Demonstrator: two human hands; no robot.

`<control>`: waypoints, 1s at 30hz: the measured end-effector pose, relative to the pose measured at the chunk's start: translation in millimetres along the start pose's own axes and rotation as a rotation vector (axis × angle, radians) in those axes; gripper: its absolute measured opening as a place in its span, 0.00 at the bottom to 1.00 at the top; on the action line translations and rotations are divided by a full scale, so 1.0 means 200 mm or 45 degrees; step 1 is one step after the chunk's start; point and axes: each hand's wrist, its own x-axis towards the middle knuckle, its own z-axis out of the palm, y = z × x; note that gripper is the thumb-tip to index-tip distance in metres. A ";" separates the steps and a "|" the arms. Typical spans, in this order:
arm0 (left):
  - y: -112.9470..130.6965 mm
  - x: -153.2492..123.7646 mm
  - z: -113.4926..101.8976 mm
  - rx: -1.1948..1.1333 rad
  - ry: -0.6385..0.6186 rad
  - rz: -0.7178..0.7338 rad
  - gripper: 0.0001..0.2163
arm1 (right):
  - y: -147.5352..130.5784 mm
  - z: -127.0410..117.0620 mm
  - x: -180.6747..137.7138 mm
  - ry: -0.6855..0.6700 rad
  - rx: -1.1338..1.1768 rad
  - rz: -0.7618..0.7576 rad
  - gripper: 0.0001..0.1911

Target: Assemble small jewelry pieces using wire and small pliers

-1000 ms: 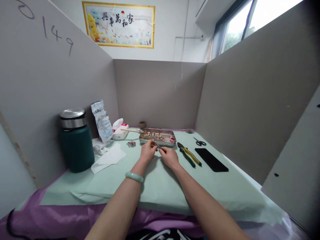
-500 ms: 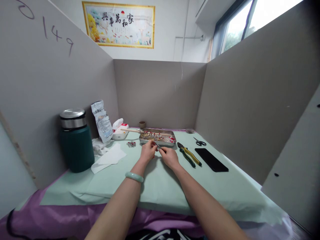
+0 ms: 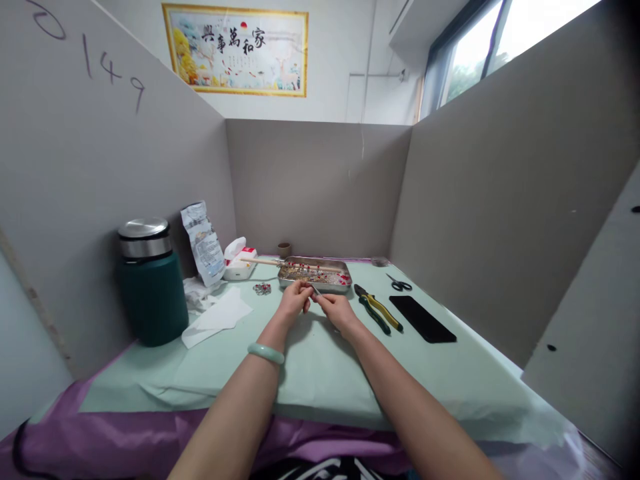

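Note:
Close together in front of the metal tray (image 3: 320, 289), both my hands work with closed fingers. My left hand (image 3: 295, 300), with a pale green bangle (image 3: 266, 353) on its wrist, is pinched on something too small to make out. My right hand (image 3: 337, 311) grips a slim metal tool (image 3: 317, 291) whose tip points at the left fingertips; its exact kind does not show. In the tray lie small gold, clear and red beads or trinkets. A wooden stick (image 3: 260, 261) rests across it, with red-beaded pieces hanging on it.
Right of my hands lie pliers (image 3: 380, 312) with green and yellow handles, a black phone (image 3: 423, 319) and scissors (image 3: 400, 284). To the left are a beaded pile (image 3: 262, 289), white paper (image 3: 217, 318), a tissue pack (image 3: 241, 265), a silvery pouch (image 3: 204, 243) and a teal flask (image 3: 153, 293).
My hands stay in nearly the same place, with the fingers and the metal tool shifting slightly. The whole view has moved a little.

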 end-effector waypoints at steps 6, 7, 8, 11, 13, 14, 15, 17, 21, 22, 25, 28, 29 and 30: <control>0.00 0.00 -0.03 -0.189 -0.130 -0.006 0.11 | -0.03 -0.03 -0.02 -0.265 0.395 0.242 0.20; 0.01 -0.01 -0.03 -0.204 -0.152 -0.010 0.11 | -0.03 -0.04 -0.02 -0.302 0.453 0.269 0.20; 0.02 -0.01 -0.03 -0.214 -0.171 -0.015 0.12 | -0.03 -0.05 -0.02 -0.333 0.502 0.289 0.20; 0.04 -0.02 -0.04 -0.244 -0.211 -0.035 0.13 | -0.03 -0.06 -0.01 -0.412 0.601 0.334 0.20; 0.04 -0.02 -0.05 -0.270 -0.228 -0.047 0.13 | -0.04 -0.06 -0.02 -0.451 0.623 0.343 0.20; 0.03 -0.02 -0.05 -0.275 -0.228 -0.054 0.13 | -0.04 -0.06 -0.02 -0.448 0.604 0.336 0.19; 0.03 -0.02 -0.05 -0.269 -0.218 -0.062 0.13 | -0.04 -0.05 -0.02 -0.422 0.561 0.321 0.19; 0.01 -0.01 -0.04 -0.214 -0.156 -0.085 0.12 | -0.04 -0.04 -0.02 -0.310 0.405 0.260 0.19; 0.00 0.00 -0.02 0.015 0.015 -0.080 0.09 | -0.02 -0.02 -0.01 -0.029 -0.006 0.016 0.18; 0.00 0.00 -0.02 0.065 0.041 -0.065 0.07 | -0.01 -0.02 -0.01 0.012 -0.090 -0.044 0.18; 0.00 0.01 -0.01 0.090 0.068 -0.022 0.06 | -0.02 -0.02 -0.01 0.042 -0.214 -0.111 0.17; -0.01 0.01 -0.01 -0.028 0.032 -0.035 0.07 | -0.03 -0.02 -0.01 0.021 -0.166 -0.085 0.17; -0.01 0.01 -0.01 -0.074 0.013 -0.050 0.07 | -0.03 -0.02 -0.01 0.015 -0.140 -0.077 0.18; -0.01 0.01 -0.02 -0.121 -0.006 -0.066 0.08 | -0.03 -0.02 -0.01 0.011 -0.117 -0.071 0.18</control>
